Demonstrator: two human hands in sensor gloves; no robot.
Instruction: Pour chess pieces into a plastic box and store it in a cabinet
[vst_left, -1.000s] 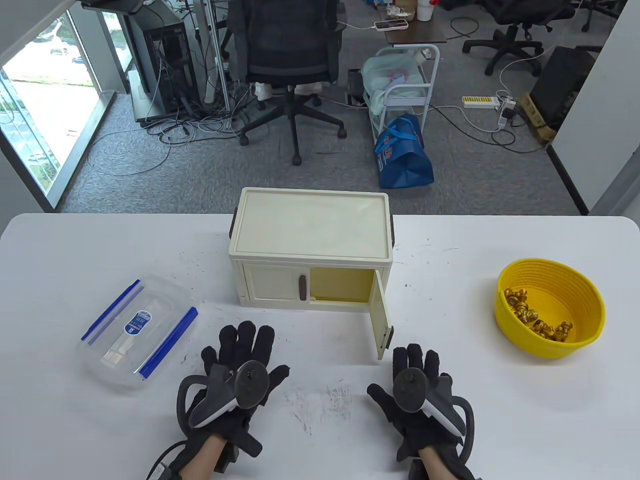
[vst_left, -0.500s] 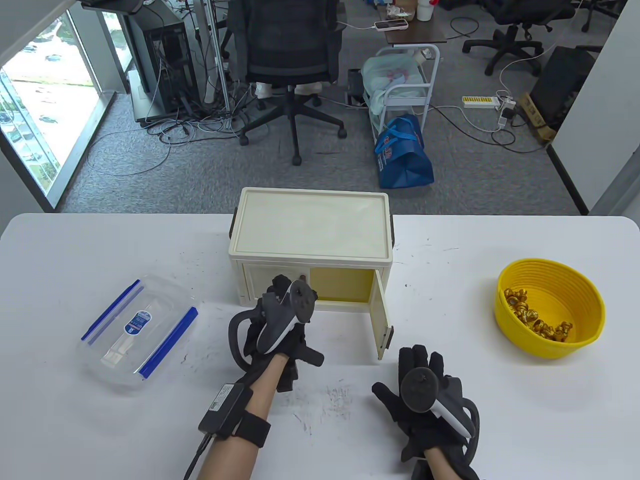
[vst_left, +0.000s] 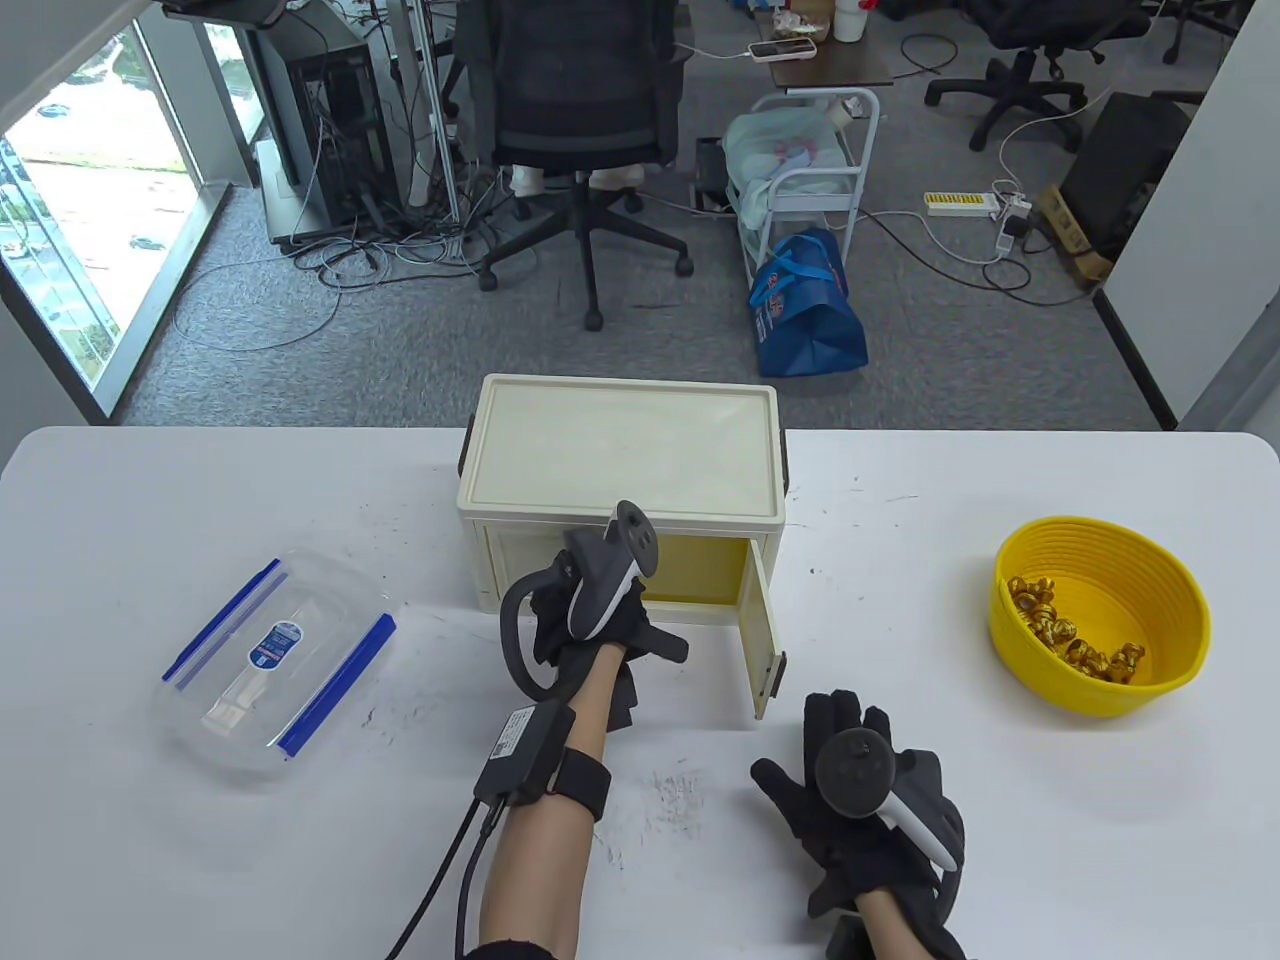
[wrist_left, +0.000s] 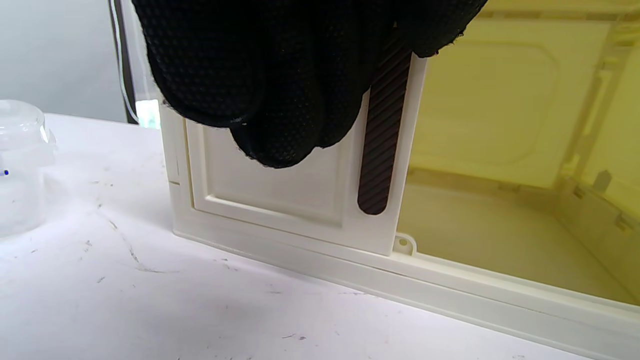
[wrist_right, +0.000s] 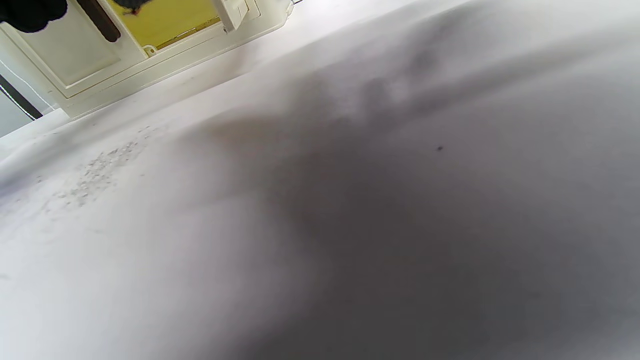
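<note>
The cream cabinet (vst_left: 620, 450) stands at the table's middle back, its right door (vst_left: 765, 640) swung open and its left door (wrist_left: 280, 200) closed. My left hand (vst_left: 585, 605) is at the left door; in the left wrist view its fingers (wrist_left: 270, 90) are bunched over the top of the dark handle (wrist_left: 380, 165). Whether they grip it is hidden. My right hand (vst_left: 850, 790) lies flat on the table with its fingers spread, empty. The clear plastic box (vst_left: 275, 665) with blue clips lies at the left, lid on. Gold chess pieces (vst_left: 1070, 635) sit in the yellow bowl (vst_left: 1100, 690) at the right.
The open right door juts toward me between my two hands. The cabinet's inside (wrist_left: 500, 150) shows yellow with nothing in it. Office chairs, cables and a blue bag (vst_left: 805, 315) are on the floor beyond the table's far edge.
My left hand lifted off the table and reached forward to the cabinet's left door handle. My right hand stayed flat on the table, shifting only slightly.
</note>
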